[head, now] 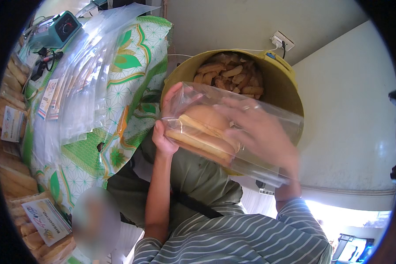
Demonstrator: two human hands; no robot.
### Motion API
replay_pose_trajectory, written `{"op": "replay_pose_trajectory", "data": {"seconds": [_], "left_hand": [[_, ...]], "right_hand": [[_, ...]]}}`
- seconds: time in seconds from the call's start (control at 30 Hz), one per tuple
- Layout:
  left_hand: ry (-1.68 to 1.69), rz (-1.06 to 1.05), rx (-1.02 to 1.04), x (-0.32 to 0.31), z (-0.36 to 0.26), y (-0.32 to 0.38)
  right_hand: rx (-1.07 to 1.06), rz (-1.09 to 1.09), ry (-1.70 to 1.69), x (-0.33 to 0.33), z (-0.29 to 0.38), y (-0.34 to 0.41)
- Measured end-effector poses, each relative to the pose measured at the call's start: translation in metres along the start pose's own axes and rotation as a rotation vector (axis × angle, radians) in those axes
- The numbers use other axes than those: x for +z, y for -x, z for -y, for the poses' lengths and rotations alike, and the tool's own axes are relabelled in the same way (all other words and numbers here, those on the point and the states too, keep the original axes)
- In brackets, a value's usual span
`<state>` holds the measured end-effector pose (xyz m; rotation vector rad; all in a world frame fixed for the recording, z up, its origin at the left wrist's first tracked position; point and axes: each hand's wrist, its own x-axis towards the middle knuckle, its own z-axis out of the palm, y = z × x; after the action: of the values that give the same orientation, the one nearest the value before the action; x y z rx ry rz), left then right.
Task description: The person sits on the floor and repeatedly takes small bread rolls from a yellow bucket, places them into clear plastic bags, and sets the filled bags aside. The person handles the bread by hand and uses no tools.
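A clear plastic bag (267, 158) with several slices of toasted bread (201, 142) inside lies across the middle of the view, above my lap. My left hand (168, 122) grips the bag's left end, thumb below and fingers behind it. Over the bag's right part is my right hand (254, 128), blurred, its fingers spread near the bread; whether it touches the plastic or holds anything cannot be told. Behind the bag stands a deep yellow tub (283, 95) with many bread pieces (231, 74) at its bottom.
At left, a table with a green and white patterned cover (118, 95) bears a fan of flat plastic bags (76, 79), some with labels, and a teal device with a dial (57, 29). Filled, labelled bread bags (46, 221) line the far left. A wall socket with plugs (280, 41) is behind the tub.
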<state>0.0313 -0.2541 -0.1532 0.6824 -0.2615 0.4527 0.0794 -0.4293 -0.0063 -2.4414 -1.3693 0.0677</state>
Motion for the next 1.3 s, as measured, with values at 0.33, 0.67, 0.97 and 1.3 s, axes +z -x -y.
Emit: {"op": "replay_pose_trajectory", "data": {"seconds": [0.33, 0.67, 0.97, 1.3], "left_hand": [[-0.032, 0.017, -0.088, 0.000, -0.002, 0.002], [-0.009, -0.040, -0.035, -0.010, -0.006, 0.004], [0.033, -0.100, -0.088, -0.013, -0.008, 0.009], [0.037, -0.018, -0.209, -0.022, -0.007, 0.013]], "right_hand": [[0.006, 0.194, 0.154, 0.002, 0.011, -0.003], [-0.411, 0.076, -0.238, -0.036, -0.006, 0.023], [0.468, -1.031, -0.929, 0.041, -0.089, 0.034], [0.305, -0.242, -0.040, 0.203, -0.282, -0.143]]}}
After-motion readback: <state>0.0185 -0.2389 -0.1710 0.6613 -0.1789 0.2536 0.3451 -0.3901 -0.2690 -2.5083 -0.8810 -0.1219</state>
